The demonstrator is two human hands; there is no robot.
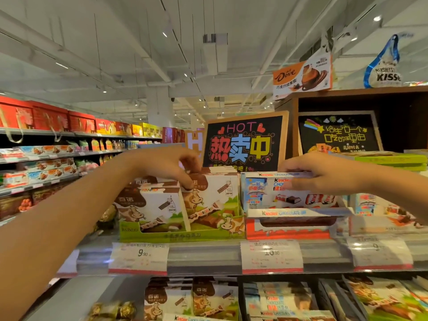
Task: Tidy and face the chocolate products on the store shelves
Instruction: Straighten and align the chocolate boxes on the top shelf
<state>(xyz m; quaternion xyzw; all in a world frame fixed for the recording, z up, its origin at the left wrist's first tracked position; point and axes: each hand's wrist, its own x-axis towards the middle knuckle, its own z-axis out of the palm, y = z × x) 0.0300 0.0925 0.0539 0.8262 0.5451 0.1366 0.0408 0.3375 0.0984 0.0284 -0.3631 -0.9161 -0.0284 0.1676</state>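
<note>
Hands: left hand [178, 166] is pinched on the top edge of the cow-print boxes [209, 195]; right hand [324, 173] is curled round the top of the Kinder boxes [284, 192].
Location: both rows are stood in trays on the upper shelf [203, 257].
Tipping risk: the leaning cow-print boxes could be toppled forward if pulled too sharply.
Slipping risk: the Kinder row could be slid off its red tray [287, 230].

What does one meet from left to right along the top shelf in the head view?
Left hand on the cow boxes → Kinder boxes held by the right hand → green boxes at far right.
</note>
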